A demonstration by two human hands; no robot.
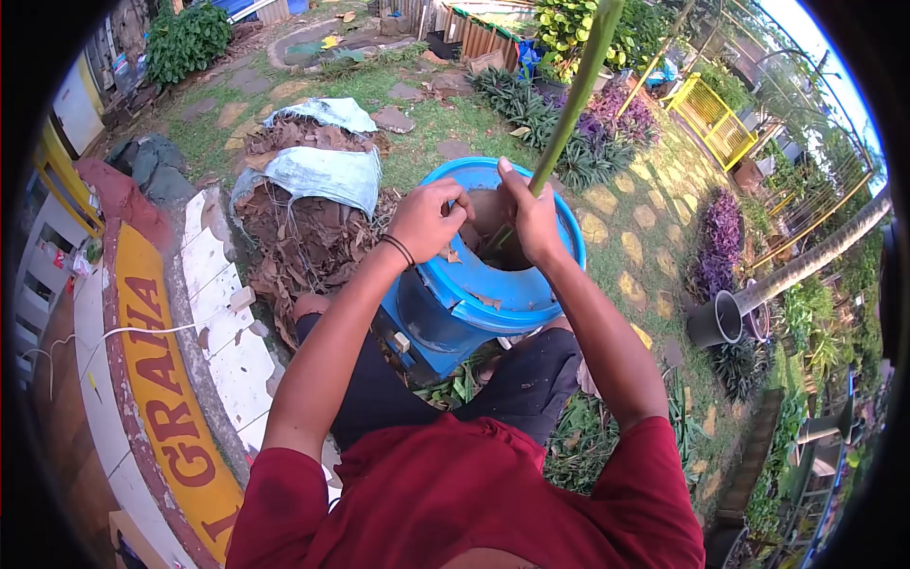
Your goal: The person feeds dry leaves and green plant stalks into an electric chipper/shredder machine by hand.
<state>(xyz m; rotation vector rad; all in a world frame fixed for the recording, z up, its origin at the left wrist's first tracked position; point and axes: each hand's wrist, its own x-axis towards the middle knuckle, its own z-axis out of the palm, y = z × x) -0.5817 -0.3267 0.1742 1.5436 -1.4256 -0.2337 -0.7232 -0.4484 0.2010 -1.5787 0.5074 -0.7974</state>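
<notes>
A blue round machine or drum (431,308) with an opening in its top stands between my knees. My right hand (533,216) is closed on a long green stalk (572,114), whose lower end reaches into the opening. Over the left part of the rim is my left hand (428,223), its fingers bent together; whether they pinch something small is hidden. Bits of dry leaf (453,255) lie on the blue top near that hand.
Sacks (322,178) of dry brown leaves (284,242) lie at the left beside a tiled ledge (223,332). A white cable (152,329) crosses the ledge. At the right are a grey pot (716,321), purple plants (723,237) and stepping stones (630,247).
</notes>
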